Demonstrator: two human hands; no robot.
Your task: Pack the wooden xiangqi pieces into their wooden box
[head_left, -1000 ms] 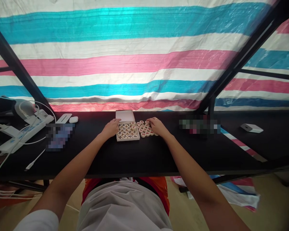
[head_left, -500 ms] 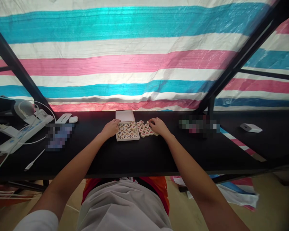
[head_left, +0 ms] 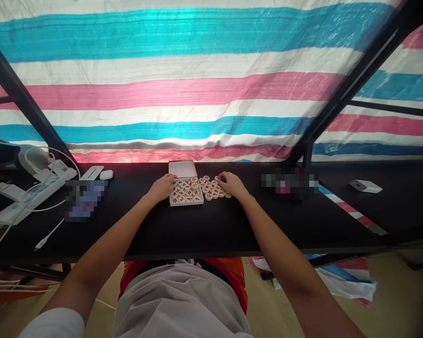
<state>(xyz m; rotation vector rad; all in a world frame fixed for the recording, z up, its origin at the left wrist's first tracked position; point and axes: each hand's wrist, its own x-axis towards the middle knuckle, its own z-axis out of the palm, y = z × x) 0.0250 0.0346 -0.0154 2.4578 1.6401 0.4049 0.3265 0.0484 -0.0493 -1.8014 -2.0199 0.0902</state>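
A white box (head_left: pixel 186 204) with its lid (head_left: pixel 182 169) tipped back stands on the black table. Rows of round xiangqi pieces (head_left: pixel 182 193) with mostly black characters fill it; one at the upper right is red-marked. My left hand (head_left: pixel 162 187) grips the box's left side near the lid's hinge, fingers curled over the rim. Right of the box lies a cluster of loose xiangqi pieces (head_left: pixel 212 188) with red characters. At that cluster's far right edge, my right hand (head_left: pixel 232 184) has its fingertips pinched on a piece, mostly covered by the fingers.
On the left are a white power strip (head_left: pixel 35 197) with cables, a blurred-out phone-like item (head_left: pixel 86 201), a white cable end (head_left: pixel 42 243) and a small white case (head_left: pixel 106 174). To the right lie a pixelated object (head_left: pixel 289 182) and a white adapter (head_left: pixel 365 186). Striped sheeting (head_left: pixel 183 94) hangs behind.
Almost nothing differs. The whole view has shifted very slightly, while both hands, the box and the pieces keep the same places relative to one another.
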